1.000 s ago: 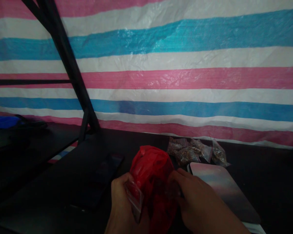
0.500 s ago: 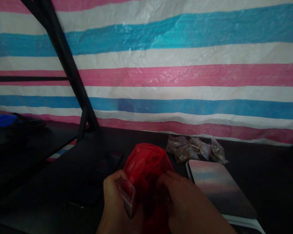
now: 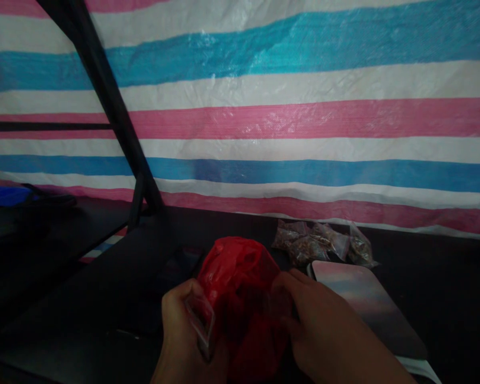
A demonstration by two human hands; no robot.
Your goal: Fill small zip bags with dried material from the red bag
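A red plastic bag point(image 3: 238, 266) stands with its mouth toward me; its inside is dark and its contents do not show clearly. My left hand point(image 3: 186, 325) is closed around a small clear zip bag point(image 3: 202, 320), held upright with its mouth parted, against the left side of the red bag. At the right side of the red bag's mouth, my right hand point(image 3: 308, 314) has its fingers curled together. Whatever lies between those fingertips is too dark to make out.
Several small clear bags with brownish contents point(image 3: 304, 248) lie behind on the black table point(image 3: 208, 218). A flat scale-like device with a shiny plate point(image 3: 368, 304) sits to the right. A dark phone-like slab point(image 3: 184, 258) lies left. A black metal post point(image 3: 112, 101) rises before striped sheeting point(image 3: 304, 122).
My right hand has moved right, from inside the red bag's mouth to its right side. My left hand, still on the zip bag, has shifted slightly left.
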